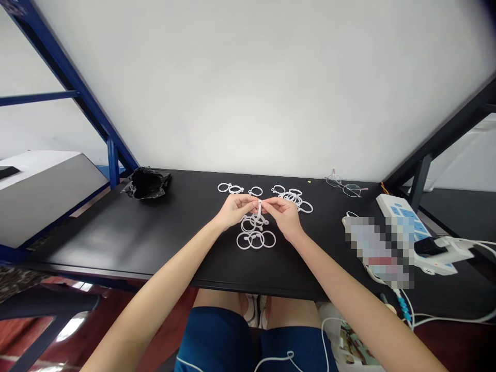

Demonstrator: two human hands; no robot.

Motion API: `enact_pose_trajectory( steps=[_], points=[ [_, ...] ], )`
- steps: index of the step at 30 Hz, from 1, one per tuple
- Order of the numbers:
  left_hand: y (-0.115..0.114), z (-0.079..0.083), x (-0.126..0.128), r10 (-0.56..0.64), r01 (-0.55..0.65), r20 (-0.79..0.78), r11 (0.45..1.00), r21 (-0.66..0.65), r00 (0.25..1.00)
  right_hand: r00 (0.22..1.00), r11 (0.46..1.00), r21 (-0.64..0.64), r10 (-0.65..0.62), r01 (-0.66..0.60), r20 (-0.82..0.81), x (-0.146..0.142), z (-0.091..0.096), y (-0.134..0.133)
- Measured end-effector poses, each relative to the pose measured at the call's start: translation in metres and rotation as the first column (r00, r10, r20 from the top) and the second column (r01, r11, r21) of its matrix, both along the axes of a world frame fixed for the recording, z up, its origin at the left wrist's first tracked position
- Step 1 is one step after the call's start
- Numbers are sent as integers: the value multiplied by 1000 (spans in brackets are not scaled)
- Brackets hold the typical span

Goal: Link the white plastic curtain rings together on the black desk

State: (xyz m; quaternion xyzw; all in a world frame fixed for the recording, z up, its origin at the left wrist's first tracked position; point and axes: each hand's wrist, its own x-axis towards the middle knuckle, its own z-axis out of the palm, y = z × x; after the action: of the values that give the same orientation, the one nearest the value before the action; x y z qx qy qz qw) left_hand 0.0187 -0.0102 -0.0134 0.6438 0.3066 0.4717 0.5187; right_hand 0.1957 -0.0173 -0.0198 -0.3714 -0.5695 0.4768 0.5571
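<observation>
Between the fingertips of both hands is a white curtain ring (259, 211), seen nearly edge-on above the black table (186, 222). My left hand (234, 209) pinches it from the left, my right hand (285, 214) from the right. Just below the hands lie overlapping white rings (248, 224) with small eyelets. Closer to me, a row of three more rings (244, 241) overlaps. Beyond my left hand are separate rings (223, 187), and a heap of several rings (291, 197) sits beyond my right hand. Fingers partly cover the held ring's top.
A crumpled black plastic bag (147, 184) stands open at the back left. Eyeglasses (352, 190) lie at the back right. Farther right are a pixelated flat object (377, 250), a white power strip (403, 214) and white cables (445, 318). A white wall (248, 93) rises behind the table.
</observation>
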Motion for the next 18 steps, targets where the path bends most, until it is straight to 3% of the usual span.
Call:
enact_pose_trajectory(
  steps=[18],
  points=[
    [3, -1, 1, 59, -60, 38, 998, 22, 998, 1000, 999, -42, -11, 12, 9, -2, 3, -1]
  ],
)
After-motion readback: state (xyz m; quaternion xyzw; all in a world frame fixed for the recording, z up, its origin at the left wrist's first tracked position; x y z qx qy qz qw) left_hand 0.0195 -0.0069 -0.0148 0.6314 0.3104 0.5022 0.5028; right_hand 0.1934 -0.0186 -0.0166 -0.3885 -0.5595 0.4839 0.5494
